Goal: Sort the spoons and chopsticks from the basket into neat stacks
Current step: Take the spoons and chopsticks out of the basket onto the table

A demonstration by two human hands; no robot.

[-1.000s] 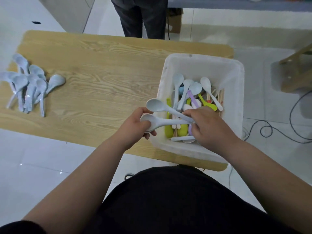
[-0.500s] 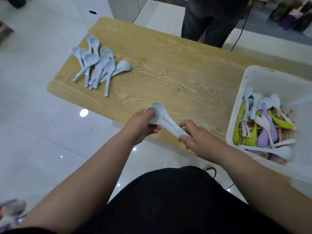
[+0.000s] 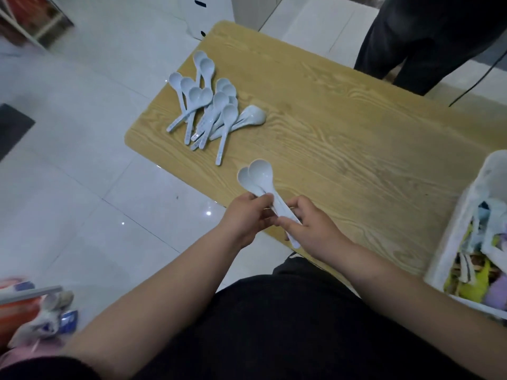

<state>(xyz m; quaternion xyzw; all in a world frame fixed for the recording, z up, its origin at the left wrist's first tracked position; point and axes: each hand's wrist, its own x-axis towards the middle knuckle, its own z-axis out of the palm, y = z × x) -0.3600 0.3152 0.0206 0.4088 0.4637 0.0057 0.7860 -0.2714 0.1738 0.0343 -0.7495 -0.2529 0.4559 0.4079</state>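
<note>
Many coloured spoons (image 3: 466,283) in basket (image 3: 450,242)

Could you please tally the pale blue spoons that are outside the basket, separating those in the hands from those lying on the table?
Held spoons, gripped by the left hand and right hand: 2
Spoons in the pile on the table: about 12, counted by visible bowls; overlaps may hide some
Total: about 14

A spoon pile (image 3: 211,108) is laid at the bench's (image 3: 343,127) left end; the basket (image 3: 455,231) (utensils inside) is set at its right.
</note>
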